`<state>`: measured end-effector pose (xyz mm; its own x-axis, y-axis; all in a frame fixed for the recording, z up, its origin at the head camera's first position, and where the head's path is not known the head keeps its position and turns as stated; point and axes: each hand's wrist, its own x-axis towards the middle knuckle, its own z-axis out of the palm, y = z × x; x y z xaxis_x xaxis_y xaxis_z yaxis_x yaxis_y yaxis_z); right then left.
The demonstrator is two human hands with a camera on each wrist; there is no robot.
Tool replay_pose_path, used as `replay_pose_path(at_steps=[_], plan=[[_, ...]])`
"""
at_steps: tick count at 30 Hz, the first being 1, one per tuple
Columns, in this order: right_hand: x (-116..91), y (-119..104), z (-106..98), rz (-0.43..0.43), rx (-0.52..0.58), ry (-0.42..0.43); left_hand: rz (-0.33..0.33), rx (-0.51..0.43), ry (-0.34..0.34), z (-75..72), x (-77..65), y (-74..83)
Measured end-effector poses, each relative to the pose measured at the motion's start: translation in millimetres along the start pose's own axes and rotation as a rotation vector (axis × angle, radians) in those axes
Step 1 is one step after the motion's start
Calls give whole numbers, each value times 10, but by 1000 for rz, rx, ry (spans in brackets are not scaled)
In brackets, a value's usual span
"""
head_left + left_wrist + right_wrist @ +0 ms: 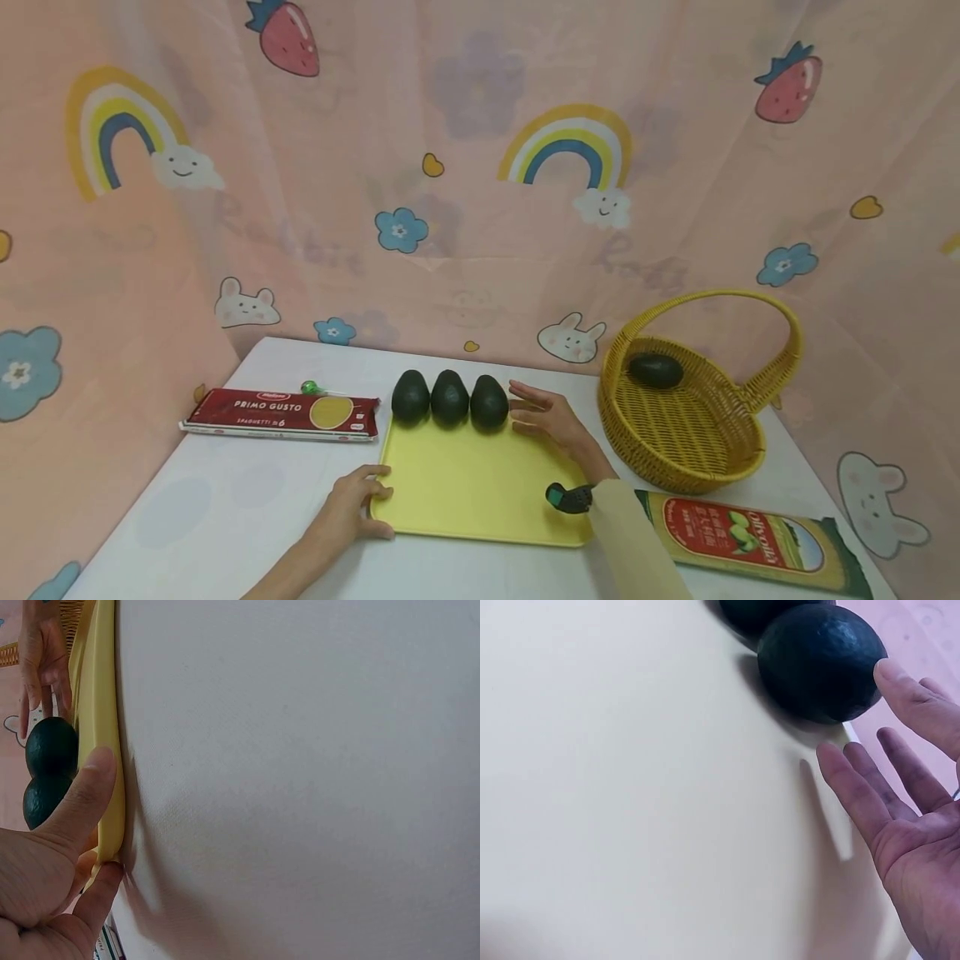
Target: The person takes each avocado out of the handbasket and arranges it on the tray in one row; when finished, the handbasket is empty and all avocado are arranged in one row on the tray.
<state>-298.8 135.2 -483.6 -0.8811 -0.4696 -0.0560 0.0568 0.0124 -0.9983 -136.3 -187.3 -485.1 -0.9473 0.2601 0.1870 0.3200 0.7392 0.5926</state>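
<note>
A yellow tray lies on the table, with three dark green avocados side by side in a row along its far edge. My left hand grips the tray's near left corner, thumb at the front edge and fingers against the left side. In the left wrist view, the thumb lies on the tray's rim. My right hand is held over the tray's far right part, fingers spread. Its fingertips are right beside the rightmost avocado, and its palm holds nothing.
At the right back stands a yellow wicker basket with a tall handle and one avocado inside. A green-and-yellow pasta pack lies before it. Left of the tray are a red spaghetti pack and a green lollipop.
</note>
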Motion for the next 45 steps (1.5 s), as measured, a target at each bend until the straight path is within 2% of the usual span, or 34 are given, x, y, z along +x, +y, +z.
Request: replay_pose_path(at_steps=[13,21,28,33,45], plan=[[-151,-124,-64,-50,-2,-34,-2,-21,5,-5,-3,12],[-289,-192,-125,-65,-61,-29,15,-10,20,-13,-15,19],[-501,-272,-196,-57,-71,-36,-5,-9,6,-10,-5,20],[-675,-277,-317,-45,-85,-54,-16,-7,1,-10,0,27],[-1086,-329,-564,-109,-35,-87,-27,-2,-8,-13,2,37]])
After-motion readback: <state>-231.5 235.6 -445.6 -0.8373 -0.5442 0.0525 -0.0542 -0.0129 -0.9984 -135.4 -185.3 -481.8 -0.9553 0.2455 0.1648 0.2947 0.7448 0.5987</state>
